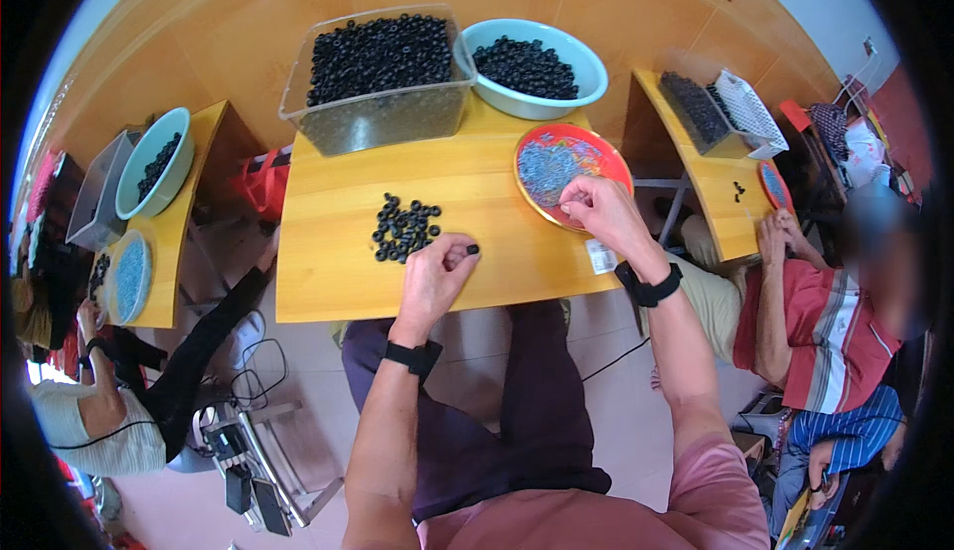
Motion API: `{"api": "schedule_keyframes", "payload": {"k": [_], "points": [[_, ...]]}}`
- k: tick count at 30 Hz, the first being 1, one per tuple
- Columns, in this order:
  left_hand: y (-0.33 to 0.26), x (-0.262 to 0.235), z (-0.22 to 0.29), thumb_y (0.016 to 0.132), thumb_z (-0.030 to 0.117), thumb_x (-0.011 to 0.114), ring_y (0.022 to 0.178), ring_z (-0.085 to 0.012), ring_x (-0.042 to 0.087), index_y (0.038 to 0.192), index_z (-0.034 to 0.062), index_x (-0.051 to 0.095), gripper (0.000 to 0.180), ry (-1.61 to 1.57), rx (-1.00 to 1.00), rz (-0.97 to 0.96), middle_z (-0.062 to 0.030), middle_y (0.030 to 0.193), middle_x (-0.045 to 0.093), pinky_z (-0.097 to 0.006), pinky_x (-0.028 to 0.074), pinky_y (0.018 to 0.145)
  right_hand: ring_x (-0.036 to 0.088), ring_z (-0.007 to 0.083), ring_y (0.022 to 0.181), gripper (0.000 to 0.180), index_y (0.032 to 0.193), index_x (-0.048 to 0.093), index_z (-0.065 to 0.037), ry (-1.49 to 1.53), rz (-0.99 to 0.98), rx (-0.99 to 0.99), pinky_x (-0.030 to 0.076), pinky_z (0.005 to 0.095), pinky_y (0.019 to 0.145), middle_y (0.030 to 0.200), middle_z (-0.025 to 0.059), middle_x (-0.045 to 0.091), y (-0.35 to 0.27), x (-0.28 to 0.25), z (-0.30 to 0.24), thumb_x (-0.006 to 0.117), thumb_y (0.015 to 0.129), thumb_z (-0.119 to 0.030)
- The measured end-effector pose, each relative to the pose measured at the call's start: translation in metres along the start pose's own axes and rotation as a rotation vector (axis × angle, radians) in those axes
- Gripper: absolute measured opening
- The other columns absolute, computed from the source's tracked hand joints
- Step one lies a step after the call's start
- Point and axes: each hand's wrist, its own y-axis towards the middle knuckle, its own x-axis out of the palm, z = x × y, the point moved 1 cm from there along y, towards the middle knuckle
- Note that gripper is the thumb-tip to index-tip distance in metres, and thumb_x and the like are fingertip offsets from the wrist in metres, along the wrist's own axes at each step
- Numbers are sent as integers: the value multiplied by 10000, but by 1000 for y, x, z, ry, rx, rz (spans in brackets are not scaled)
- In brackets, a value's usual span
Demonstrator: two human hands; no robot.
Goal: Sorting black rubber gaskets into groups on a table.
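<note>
My left hand (437,277) rests on the wooden table (338,272), its fingertips pinching a small black ring (472,249). Just to its upper left lies a loose pile of black rings (404,227). My right hand (599,210) reaches into the near edge of a red plate (606,151) filled with small grey-blue pieces, fingers curled down onto them. Whether it holds one I cannot tell. Both wrists wear black bands.
A clear plastic tub (378,78) and a pale blue bowl (537,68), both full of black rings, stand at the table's far edge. A white tag (600,256) lies near my right wrist. Other people sit at similar tables to the left (159,212) and right (720,202).
</note>
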Motion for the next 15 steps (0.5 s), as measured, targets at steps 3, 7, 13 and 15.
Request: {"api": "schedule_keyframes", "payload": {"k": [3,7,13,15], "points": [[1,-1,11,872,87,749,698,-109,662,1024,1,683,186,-80,14,-3,-78,798,721,-267,534,668,674,145,702,94,905,675,12,-49,64,-351,528,282,655,785,85,684,-14,33,-12,721,845,-46],[0,-2,13,864,89,763,698,-57,617,1031,-1,663,214,-121,-40,11,-41,779,711,-241,513,657,686,270,730,87,881,650,8,133,63,-345,535,357,654,805,147,680,-30,92,-25,702,836,-46],[1,-1,4,888,59,732,681,-41,593,1065,0,637,210,-186,-27,42,-47,759,710,-235,494,628,710,298,770,131,924,632,2,259,198,-273,551,382,667,818,155,694,-33,132,-28,722,833,-25],[1,-3,3,895,74,727,693,-83,645,1068,0,637,208,-193,-54,28,-80,784,728,-255,514,641,711,298,769,129,931,639,0,224,194,-306,552,381,669,818,157,696,-33,136,-27,722,835,-25]]}}
